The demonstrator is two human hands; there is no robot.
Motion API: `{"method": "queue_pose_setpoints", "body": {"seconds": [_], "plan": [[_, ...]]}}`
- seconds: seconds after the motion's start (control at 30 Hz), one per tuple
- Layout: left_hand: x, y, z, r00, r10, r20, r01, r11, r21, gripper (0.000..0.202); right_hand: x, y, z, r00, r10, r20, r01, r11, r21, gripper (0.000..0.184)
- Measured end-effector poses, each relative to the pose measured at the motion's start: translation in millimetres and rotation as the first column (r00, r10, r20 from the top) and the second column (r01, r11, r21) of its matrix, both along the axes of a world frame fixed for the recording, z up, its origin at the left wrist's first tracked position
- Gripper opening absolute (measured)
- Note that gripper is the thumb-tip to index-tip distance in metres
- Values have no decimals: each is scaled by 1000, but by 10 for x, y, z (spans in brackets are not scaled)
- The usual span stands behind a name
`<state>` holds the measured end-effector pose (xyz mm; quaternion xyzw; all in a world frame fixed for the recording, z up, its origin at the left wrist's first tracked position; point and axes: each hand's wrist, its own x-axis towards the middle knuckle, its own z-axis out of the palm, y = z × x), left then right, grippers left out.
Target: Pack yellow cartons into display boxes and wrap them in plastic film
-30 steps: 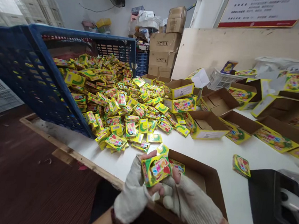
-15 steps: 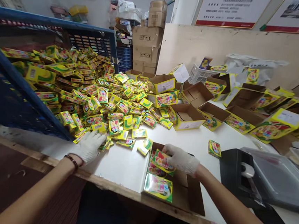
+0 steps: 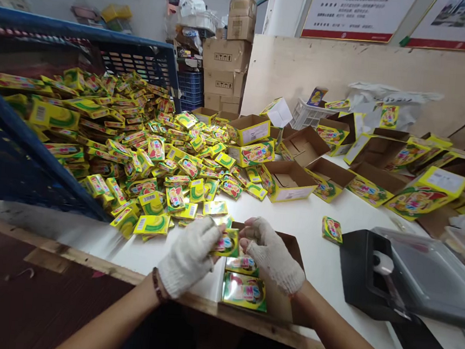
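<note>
My left hand [image 3: 190,255], in a white knitted glove, grips a small yellow-green carton [image 3: 229,244] with a colourful fruit print. Just right of that carton is my right hand [image 3: 273,254], gloved too, its thumb and fingers apart; whether a fingertip touches the carton is hard to see. Below both hands an open brown cardboard box [image 3: 280,303] sits at the table's front edge. Along its left side lie small printed cartons [image 3: 244,291], partly hidden by my hands. To the left, a heap of similar cartons [image 3: 155,173] spills from a tilted blue crate [image 3: 27,140].
Several open yellow display boxes [image 3: 290,190] stand across the back of the table. One loose small carton [image 3: 332,229] lies to the right, beside a black tape dispenser [image 3: 360,272] and a clear plastic container [image 3: 423,272]. Stacked brown cartons [image 3: 226,60] stand behind.
My left hand has moved right from the heap to above the brown box, now with a small carton in it. My right hand has let go of the cartons inside the box and lifted slightly.
</note>
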<state>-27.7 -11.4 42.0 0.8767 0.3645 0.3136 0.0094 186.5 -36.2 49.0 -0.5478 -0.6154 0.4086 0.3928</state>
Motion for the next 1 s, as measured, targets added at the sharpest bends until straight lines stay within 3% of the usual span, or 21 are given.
{"method": "queue_pose_setpoints", "body": {"seconds": [0.07, 0.13, 0.23, 0.37, 0.5, 0.57, 0.63, 0.67, 0.73, 0.8, 0.9, 1.0], "plan": [[219, -56, -27, 997, -17, 76, 11, 997, 83, 58, 100, -9, 47, 998, -27, -57, 29, 999, 27, 30], [345, -127, -19, 992, 6, 126, -14, 998, 57, 51, 273, -9, 57, 994, -105, -23, 107, 993, 55, 28], [415, -280, 7, 997, -70, -26, 68, 994, -87, 27, 549, -4, -14, 980, -177, 95, 174, 984, 40, 25], [454, -455, -59, 968, -149, -204, 119, 981, -153, 33, 602, 43, -180, 942, -144, 304, 156, 988, -14, 22], [484, -517, -167, 971, -146, -192, 113, 979, -171, 32, 364, 164, -263, 780, -25, 625, 89, 993, -72, 21], [463, -501, -196, 972, -205, -113, 182, 965, -188, 29, 272, 212, -282, 688, 51, 724, 52, 992, -119, 17], [384, -417, -208, 973, -229, 2, 225, 954, -197, 22, 223, 223, -299, 646, 98, 757, 20, 989, -145, 15], [318, -337, -208, 982, -186, 42, 191, 962, -197, 20, 210, 212, -305, 630, 112, 769, 9, 988, -151, 16], [138, -103, -201, 1000, 23, -19, -26, 980, -200, 21, 189, 169, -303, 565, 148, 812, -17, 986, -168, 24], [-66, 193, -197, 944, 223, -242, -270, 945, -183, 22, 166, 123, -282, 480, 195, 855, -52, 980, -194, 31], [-278, 589, -221, 896, 156, -416, -254, 949, -190, 27, 141, 109, -238, 407, 259, 876, -101, 966, -239, 34], [-294, 783, -271, 869, 72, -489, -183, 966, -184, 34, 174, 161, -210, 433, 286, 855, -129, 958, -255, 32]]}}
